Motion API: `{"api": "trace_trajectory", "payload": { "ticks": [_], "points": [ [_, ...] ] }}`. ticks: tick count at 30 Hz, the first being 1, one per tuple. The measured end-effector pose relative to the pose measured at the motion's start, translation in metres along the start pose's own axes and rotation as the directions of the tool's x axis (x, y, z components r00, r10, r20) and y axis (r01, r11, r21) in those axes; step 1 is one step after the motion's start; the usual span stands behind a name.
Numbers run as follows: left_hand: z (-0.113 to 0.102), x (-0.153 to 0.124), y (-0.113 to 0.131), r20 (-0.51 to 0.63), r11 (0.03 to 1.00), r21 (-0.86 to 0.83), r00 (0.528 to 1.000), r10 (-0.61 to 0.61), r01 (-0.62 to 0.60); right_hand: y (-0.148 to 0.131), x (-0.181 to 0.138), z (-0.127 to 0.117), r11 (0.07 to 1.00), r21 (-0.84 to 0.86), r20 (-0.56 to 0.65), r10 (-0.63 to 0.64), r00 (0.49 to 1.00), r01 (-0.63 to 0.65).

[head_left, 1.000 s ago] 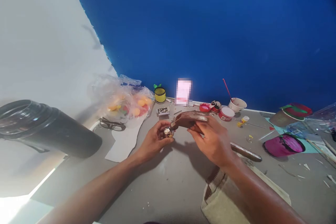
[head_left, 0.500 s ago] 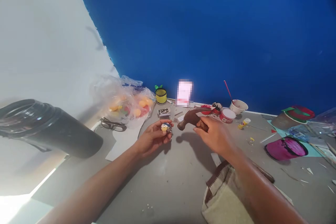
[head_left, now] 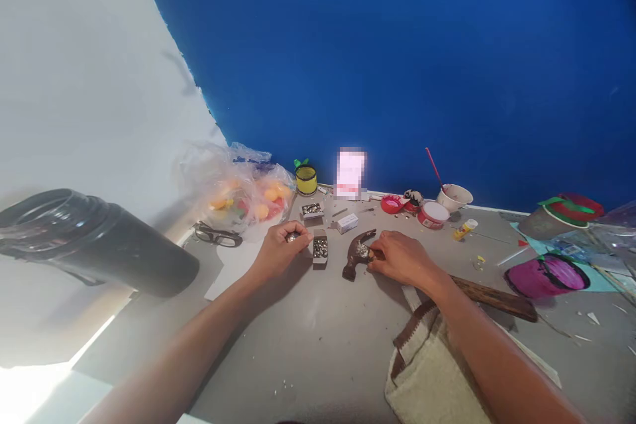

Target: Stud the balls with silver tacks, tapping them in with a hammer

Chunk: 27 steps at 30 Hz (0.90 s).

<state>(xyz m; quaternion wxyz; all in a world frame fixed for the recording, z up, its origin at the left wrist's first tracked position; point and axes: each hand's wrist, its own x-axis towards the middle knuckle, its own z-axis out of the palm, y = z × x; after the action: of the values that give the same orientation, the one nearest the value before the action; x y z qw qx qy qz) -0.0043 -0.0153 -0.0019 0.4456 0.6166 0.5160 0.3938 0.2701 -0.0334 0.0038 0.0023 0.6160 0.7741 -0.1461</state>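
Note:
In my left hand, curled closed, is a small ball studded with shiny silver pieces; fingers cover most of it. Right beside those fingertips stands a little open box full of silver tacks. My right hand has its fingers closed around the neck of a claw hammer. The hammer is down at the table, its metal head to the left of the hand and its wooden handle running under the wrist toward the right.
Behind are another open tack box, a white carton and a yellow pot. Eyeglasses and a large dark bottle stand left. Right are a paint jar, a glue bottle, a pink cup and a cloth.
My right hand has lowered the hammer from mid-air to the table. My left hand has turned over and moved slightly left with the ball, so the nearer tack box now shows.

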Motion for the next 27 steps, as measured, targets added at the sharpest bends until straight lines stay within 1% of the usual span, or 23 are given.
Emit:
{"api": "trace_trajectory", "payload": {
  "ticks": [1,2,4,5,7,9,10,11,13,15,18,27],
  "points": [
    [0.0,0.001,0.0,0.001,0.985,0.152,0.997,0.079,-0.079,0.0,0.0,0.001,1.0,-0.022,-0.015,-0.004,1.0,0.004],
    [0.0,0.002,0.0,0.03,0.95,0.27,0.988,0.153,-0.156,0.0,0.0,0.002,0.999,-0.034,-0.015,-0.004,1.0,0.003],
    [0.003,0.006,0.0,0.14,0.853,0.429,0.955,0.26,-0.295,-0.001,0.001,0.002,0.999,-0.033,0.009,0.01,1.0,-0.01],
    [0.006,0.01,0.001,0.206,0.792,0.5,0.936,0.285,-0.351,-0.001,0.002,0.003,1.0,-0.024,0.022,0.018,1.0,-0.017],
    [0.013,0.017,0.003,0.335,0.642,0.636,0.902,0.271,-0.429,-0.001,0.003,0.003,1.0,-0.005,0.03,0.029,0.999,-0.029],
    [0.021,0.024,0.005,0.438,0.496,0.728,0.878,0.194,-0.473,0.0,0.003,0.005,0.999,0.009,0.018,0.031,0.999,-0.031],
    [0.025,0.027,0.006,0.469,0.449,0.752,0.87,0.151,-0.483,0.0,0.003,0.005,0.999,0.018,0.014,0.032,0.999,-0.032],
    [0.028,0.03,0.007,0.483,0.421,0.766,0.867,0.12,-0.486,0.001,0.004,0.006,0.999,0.031,0.011,0.033,0.999,-0.033],
    [0.033,0.033,0.008,0.489,0.404,0.778,0.867,0.093,-0.482,0.003,0.004,0.007,0.997,0.07,0.014,0.039,0.999,-0.04],
    [0.035,0.034,0.007,0.483,0.411,0.78,0.872,0.086,-0.472,0.004,0.005,0.007,0.992,0.116,0.029,0.045,0.999,-0.048],
    [0.033,0.034,0.006,0.471,0.439,0.778,0.879,0.067,-0.45,0.007,0.007,0.006,0.986,0.157,0.056,0.048,0.997,-0.056],
    [0.027,0.032,0.013,0.42,0.527,0.763,0.907,0.038,-0.375,0.01,0.01,0.006,0.981,0.183,0.088,0.053,0.995,-0.068]
  ]
}}
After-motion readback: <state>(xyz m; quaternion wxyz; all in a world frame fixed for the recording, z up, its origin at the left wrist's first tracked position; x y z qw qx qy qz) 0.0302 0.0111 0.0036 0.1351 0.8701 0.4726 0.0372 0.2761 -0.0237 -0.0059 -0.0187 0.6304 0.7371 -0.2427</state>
